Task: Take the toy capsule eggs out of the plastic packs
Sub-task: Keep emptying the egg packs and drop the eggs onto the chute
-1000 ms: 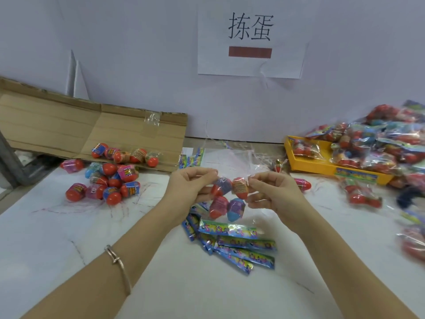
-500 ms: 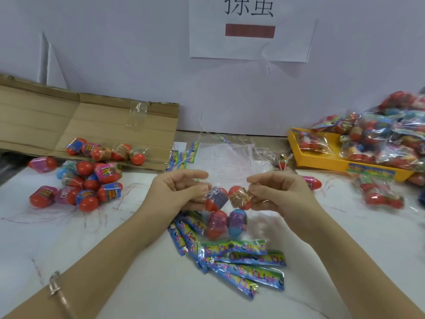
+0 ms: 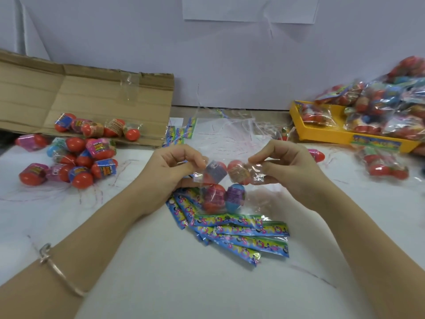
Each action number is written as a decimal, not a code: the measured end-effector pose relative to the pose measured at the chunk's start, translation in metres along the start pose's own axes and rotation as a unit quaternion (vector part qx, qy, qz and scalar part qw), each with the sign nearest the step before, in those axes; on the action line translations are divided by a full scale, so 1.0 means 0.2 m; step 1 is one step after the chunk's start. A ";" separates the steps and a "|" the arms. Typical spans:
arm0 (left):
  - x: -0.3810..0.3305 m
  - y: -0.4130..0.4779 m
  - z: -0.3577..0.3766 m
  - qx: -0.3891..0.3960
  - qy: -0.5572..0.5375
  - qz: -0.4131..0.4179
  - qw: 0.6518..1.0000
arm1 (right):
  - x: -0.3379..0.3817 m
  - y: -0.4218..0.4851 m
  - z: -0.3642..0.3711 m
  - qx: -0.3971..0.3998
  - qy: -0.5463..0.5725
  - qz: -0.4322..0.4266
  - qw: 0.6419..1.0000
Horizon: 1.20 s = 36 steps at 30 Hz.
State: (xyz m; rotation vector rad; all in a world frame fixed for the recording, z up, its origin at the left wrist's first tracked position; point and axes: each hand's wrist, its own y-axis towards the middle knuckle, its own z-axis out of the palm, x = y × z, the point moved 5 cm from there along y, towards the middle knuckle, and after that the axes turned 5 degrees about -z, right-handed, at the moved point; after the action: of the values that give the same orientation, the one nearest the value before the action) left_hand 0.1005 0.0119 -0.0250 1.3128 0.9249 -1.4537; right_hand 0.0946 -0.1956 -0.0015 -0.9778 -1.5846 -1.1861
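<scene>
On the white counter [image 3: 184, 286], loose toy capsule eggs [image 3: 76, 162] lie heaped at far left, in front of a flattened cardboard sheet [image 3: 80, 95]. The left hand [image 3: 170, 166] pinches the top left edge of a clear plastic pack [image 3: 220, 199] holding four eggs, over a fan of printed strips [image 3: 243, 236]. The right hand [image 3: 289, 169] pinches its right edge. Far right, sealed packs [image 3: 379, 107] overfill a yellow tray [image 3: 322, 135].
</scene>
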 end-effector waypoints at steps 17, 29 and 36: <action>0.00 -0.01 0.04 0.040 0.040 -0.010 0.998 | -0.03 -0.01 0.03 0.002 -0.008 0.002 1.000; -0.03 -0.04 0.02 -0.022 0.227 0.127 0.965 | -0.03 0.00 0.01 -0.025 -0.012 -0.002 1.000; -0.04 -0.05 0.02 -0.029 0.203 0.131 0.970 | -0.05 0.00 -0.01 -0.013 0.107 0.034 0.994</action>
State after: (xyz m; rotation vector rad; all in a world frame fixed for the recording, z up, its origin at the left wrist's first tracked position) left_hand 0.0897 0.0129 -0.0163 1.6534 0.9999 -0.9651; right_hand 0.0982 -0.1983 -0.0109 -0.8826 -1.3611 -1.2230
